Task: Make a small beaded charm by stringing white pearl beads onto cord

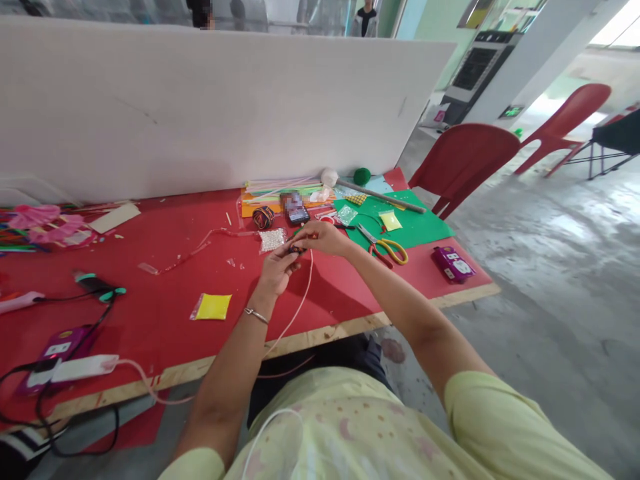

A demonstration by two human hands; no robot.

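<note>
Both hands meet over the middle of the red tabletop (165, 313), left hand (277, 269) and right hand (320, 238) fingertips pinched onto a small dark bead (297, 250), pinkish cord (299, 303) trailing back past the front edge.

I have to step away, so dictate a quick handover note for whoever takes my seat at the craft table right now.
Left hand and right hand meet above the red table, pinching a small dark piece; a pale cord hangs from it toward the lap. Bag of white beads lies just beyond the hands, scissors to the right, yellow packet to the left. What the piece is, or how far along, cannot be told.
</note>
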